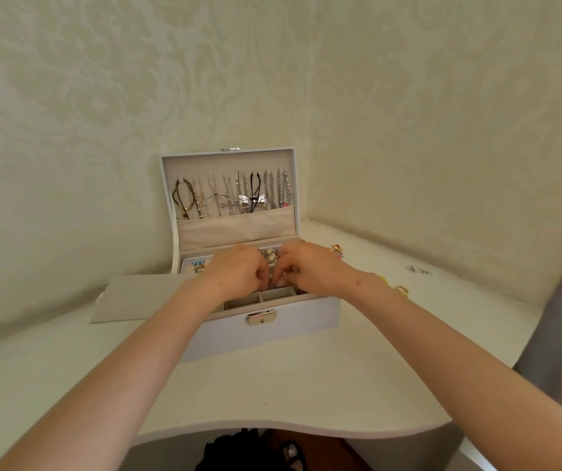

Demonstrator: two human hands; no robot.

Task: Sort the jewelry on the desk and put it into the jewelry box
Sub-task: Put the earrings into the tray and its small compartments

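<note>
l grip (238, 271) & r grip (310, 266) curled, tips together over jewelry box (272, 334), hold unclear; necklaces (232, 195) in lid (225, 163)

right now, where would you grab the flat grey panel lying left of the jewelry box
Probably pinch the flat grey panel at its free left edge, coming from the left: it lies flat on the desk, and its right end runs behind the left arm toward the jewelry box.
</note>
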